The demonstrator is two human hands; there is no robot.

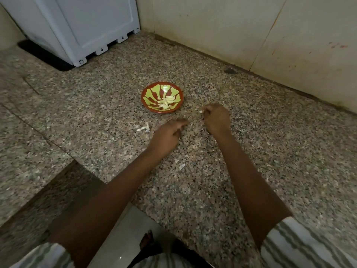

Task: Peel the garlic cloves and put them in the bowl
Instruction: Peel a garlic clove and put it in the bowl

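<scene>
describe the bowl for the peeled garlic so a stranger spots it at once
On the speckled granite counter, look mid-surface, right of the white appliance. The bowl is the only dish there: red with a yellow-green pattern, pale peeled garlic cloves piled inside, unlike the loose skins on the stone.

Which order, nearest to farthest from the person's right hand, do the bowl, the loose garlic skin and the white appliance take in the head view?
1. bowl, just left of the right hand, which pinches a garlic clove.
2. garlic skin, farther left, beyond the left hand.
3. white appliance, far back-left corner.
</scene>
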